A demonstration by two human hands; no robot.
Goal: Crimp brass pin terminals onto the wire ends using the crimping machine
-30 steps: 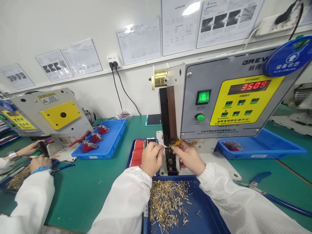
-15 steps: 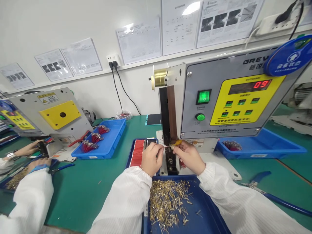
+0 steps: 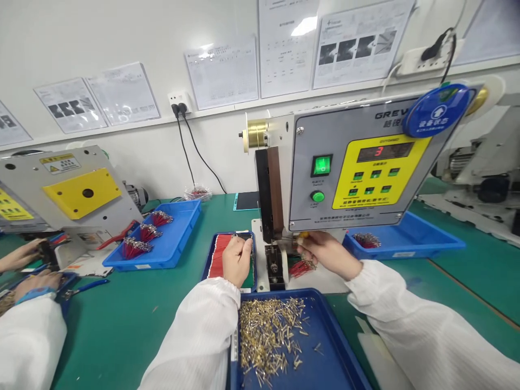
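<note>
My left hand (image 3: 237,261) is over the small tray (image 3: 207,259) of red wires (image 3: 220,254) and black wires, its fingers closed; what they pinch is too small to name. Right of the machine's dark pressing head (image 3: 274,260), my right hand (image 3: 330,252) is closed on a small yellow component (image 3: 303,236) with thin leads. Beneath my right hand, a bunch of red wires (image 3: 301,267) lies on the machine's base. The machine (image 3: 349,162) shows a red 3 on its display. In front stands a blue tray (image 3: 325,346) with many small gold-coloured parts (image 3: 268,336).
Blue bins (image 3: 162,254) (image 3: 422,246) with wire bunches stand left and right of the machine. At the far left, a person's hands (image 3: 37,284) are at another machine (image 3: 81,189). Blue-handled pliers (image 3: 87,288) lie near them.
My left hand has moved left from the pressing head to over the wire tray. My right hand has drawn back to the right. The display changed from 09 to 3, and the view has shifted.
</note>
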